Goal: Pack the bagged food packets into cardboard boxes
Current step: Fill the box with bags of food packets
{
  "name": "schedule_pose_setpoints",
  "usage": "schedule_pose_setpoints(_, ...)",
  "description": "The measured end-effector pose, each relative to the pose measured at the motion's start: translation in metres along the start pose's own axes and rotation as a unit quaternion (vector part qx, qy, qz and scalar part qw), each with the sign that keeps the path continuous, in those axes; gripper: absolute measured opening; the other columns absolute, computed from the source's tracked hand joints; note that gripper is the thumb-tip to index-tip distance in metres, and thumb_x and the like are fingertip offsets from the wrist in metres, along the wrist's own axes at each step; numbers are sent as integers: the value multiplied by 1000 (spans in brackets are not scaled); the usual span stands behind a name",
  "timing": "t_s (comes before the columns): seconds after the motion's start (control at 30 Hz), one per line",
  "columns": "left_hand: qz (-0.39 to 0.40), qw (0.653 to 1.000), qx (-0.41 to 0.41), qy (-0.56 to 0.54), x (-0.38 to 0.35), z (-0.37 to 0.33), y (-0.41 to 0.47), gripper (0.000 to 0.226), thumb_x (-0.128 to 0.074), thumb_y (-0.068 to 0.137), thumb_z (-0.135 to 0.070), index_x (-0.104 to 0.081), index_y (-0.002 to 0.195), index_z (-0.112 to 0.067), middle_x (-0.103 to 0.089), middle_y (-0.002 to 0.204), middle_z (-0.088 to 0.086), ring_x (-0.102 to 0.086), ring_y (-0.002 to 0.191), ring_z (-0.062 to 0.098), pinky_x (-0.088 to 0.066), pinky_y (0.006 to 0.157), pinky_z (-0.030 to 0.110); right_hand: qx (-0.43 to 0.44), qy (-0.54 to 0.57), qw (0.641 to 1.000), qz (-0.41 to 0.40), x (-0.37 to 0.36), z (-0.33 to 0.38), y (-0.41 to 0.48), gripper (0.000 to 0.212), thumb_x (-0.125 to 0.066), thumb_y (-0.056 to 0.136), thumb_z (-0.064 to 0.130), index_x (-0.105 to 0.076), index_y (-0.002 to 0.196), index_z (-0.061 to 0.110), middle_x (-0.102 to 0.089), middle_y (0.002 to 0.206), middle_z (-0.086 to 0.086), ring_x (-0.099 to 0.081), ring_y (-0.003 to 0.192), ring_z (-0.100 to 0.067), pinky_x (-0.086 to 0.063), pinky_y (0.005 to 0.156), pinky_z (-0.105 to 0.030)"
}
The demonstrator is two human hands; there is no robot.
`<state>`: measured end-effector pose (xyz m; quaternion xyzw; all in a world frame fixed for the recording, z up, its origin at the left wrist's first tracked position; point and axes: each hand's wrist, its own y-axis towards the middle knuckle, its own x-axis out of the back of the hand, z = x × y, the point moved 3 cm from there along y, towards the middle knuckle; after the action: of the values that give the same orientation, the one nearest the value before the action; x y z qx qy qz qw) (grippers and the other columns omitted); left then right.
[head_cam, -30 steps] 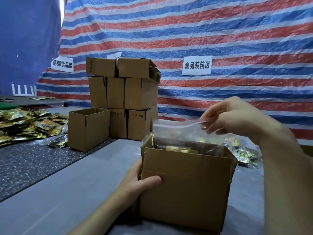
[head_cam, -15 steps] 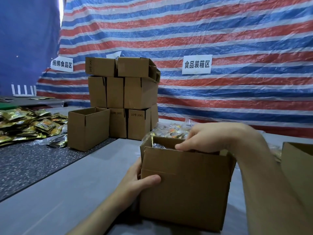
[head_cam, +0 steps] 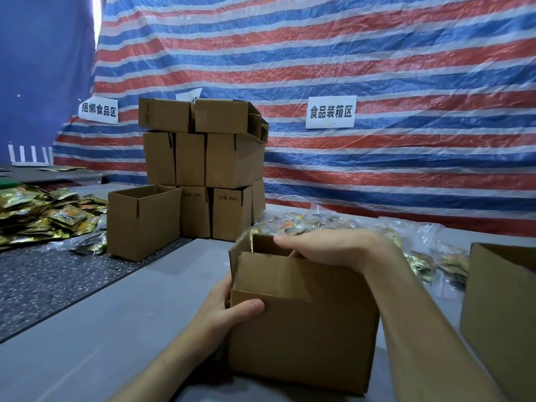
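An open cardboard box [head_cam: 304,329] stands on the grey table right in front of me. My left hand [head_cam: 229,309] grips its near left corner, thumb across the front face. My right hand [head_cam: 327,248] reaches over the top rim into the box; its fingertips are hidden behind the front wall, and what they touch cannot be seen. Clear bags of food packets [head_cam: 295,224] lie on the table just behind the box and run off to the right [head_cam: 420,250].
A second cardboard box [head_cam: 499,300] stands at the right edge. An open box [head_cam: 142,221] sits at the left before a stack of boxes [head_cam: 203,158]. Loose gold packets [head_cam: 43,216] are heaped at far left on a dark speckled mat [head_cam: 43,274].
My right hand, which held a clear bag up above the box, came down with it and now reaches inside the box. The bag has dropped out of sight. My left hand stayed put.
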<state>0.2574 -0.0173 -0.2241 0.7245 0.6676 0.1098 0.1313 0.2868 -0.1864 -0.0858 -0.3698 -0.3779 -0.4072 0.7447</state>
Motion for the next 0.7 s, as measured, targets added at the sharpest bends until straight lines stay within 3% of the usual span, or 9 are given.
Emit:
schedule_pose_setpoints(0.13, -6, 1000, 13, -7, 0, 0, 0, 84, -89, 58, -52, -58, 127, -15, -76, 114, 4, -73, 104, 22, -60, 77, 26, 23, -59, 998, -28, 6, 3, -9, 60, -31, 99, 67, -58, 137, 28, -56, 143, 2, -51, 134, -19, -35, 107, -33)
schedule_pose_setpoints(0.27, -19, 1000, 18, -6, -3, -2, -1, 97, -93, 45, -62, -56, 126, -23, -76, 110, -3, -74, 101, 19, -61, 73, 25, 46, -41, 994, -87, 19, 4, -24, 46, -43, 98, 64, -69, 108, 28, -71, 109, 5, -68, 99, -13, -53, 95, -32)
schedule_pose_setpoints(0.4, -49, 998, 36, -4, -13, 2, -2, 112, -95, 30, -70, -56, 129, -34, -74, 115, 0, -73, 104, 23, -63, 77, 35, 66, -57, 991, -102, 22, 4, -40, 46, -47, 98, 62, -67, 122, 28, -67, 116, 4, -63, 107, -14, -50, 98, -36)
schedule_pose_setpoints(0.53, -82, 995, 20, 49, -42, 3, -9, 91, -88, 29, -81, -49, 110, -69, -66, 117, -14, -67, 106, 17, -61, 85, 41, 64, -81, 989, -102, 22, 4, -55, 49, -47, 100, 57, -61, 134, 23, -64, 125, 2, -59, 114, -17, -47, 103, -40)
schedule_pose_setpoints(0.63, -117, 986, 21, 121, -65, 3, -12, 96, -77, 24, -92, -38, 109, -70, -62, 115, -21, -62, 104, 6, -56, 90, 42, 69, -63, 990, -107, 28, 2, -66, 46, -47, 102, 53, -63, 130, 21, -71, 113, 3, -65, 103, -14, -51, 98, -38)
schedule_pose_setpoints(0.7, -136, 977, 22, 165, -80, 1, -12, 94, -74, 27, -92, -32, 107, -66, -57, 121, -21, -61, 109, 12, -52, 96, 49, 65, -52, 989, -120, 33, -3, -72, 46, -48, 102, 52, -62, 130, 19, -72, 110, 2, -67, 100, -16, -52, 98, -39)
